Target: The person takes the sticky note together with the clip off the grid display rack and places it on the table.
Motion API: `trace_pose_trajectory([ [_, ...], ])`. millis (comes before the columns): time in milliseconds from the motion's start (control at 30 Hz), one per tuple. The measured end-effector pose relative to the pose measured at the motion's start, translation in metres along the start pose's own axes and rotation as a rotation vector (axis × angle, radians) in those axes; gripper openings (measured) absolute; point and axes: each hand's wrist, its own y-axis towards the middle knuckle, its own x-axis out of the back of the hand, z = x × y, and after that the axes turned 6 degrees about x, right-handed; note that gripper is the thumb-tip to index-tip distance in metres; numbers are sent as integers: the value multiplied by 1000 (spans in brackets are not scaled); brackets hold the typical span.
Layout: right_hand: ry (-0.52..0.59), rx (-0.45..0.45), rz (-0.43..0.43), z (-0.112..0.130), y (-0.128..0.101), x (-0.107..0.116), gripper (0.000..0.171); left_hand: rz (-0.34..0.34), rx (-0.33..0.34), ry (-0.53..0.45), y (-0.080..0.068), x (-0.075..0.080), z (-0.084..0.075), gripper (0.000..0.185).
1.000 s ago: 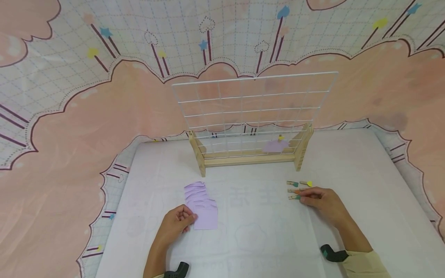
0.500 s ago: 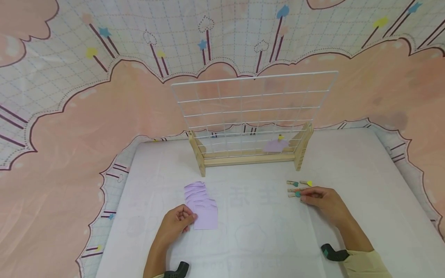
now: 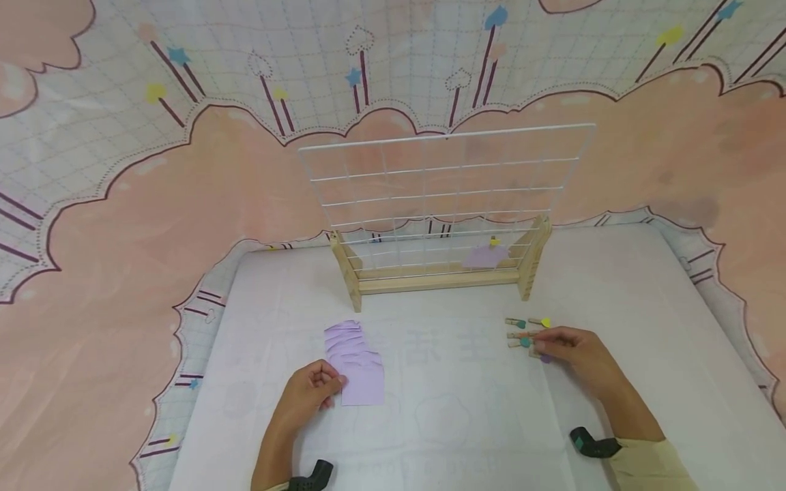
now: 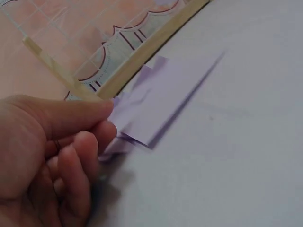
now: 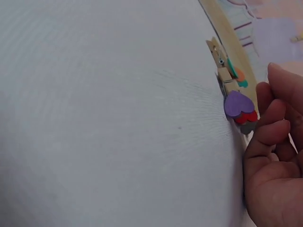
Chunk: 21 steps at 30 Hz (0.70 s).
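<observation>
My left hand [image 3: 311, 387] pinches the left edge of a fanned stack of purple paper [image 3: 364, 387] between thumb and forefinger. In the left wrist view the sheets [image 4: 163, 97] overlap unevenly. My right hand [image 3: 577, 354] hovers low over small wooden clothespins with coloured hearts, its fingers bent and nothing showing between them. Close to its fingertips in the right wrist view lies a clothespin with a purple heart [image 5: 238, 104], with a red heart [image 5: 246, 117] just behind. Beyond it in the head view are clothespins with a teal heart [image 3: 525, 342] and a yellow heart [image 3: 545, 322].
Behind both hands stands a white wire grid rack [image 3: 425, 167] on a wooden base [image 3: 439, 281]. A purple sheet [image 3: 485, 257] hangs low on it from a yellow clothespin [image 3: 495, 241]. White cloth [image 3: 430, 436] covers the table, and a patterned curtain hangs behind.
The teal-heart clothespin has shifted slightly away and right, and a purple heart has come into sight below my right fingertips. My left hand keeps its place at the paper.
</observation>
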Motion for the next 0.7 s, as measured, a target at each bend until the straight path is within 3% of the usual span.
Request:
trace_pose_trajectory([
  [167, -50, 54, 25, 9, 3, 0, 36, -69, 22, 10, -2, -2, -16, 20],
  [333, -139, 109, 46, 23, 15, -4, 35, -73, -27, -25, -3, -14, -43, 20],
  [500, -255, 170, -19, 47, 32, -11, 38, -47, -95, -53, 4, -27, -71, 17],
  [700, -393, 345, -143, 75, 51, -19, 30, -33, -181, -77, 22, -45, -102, 19],
])
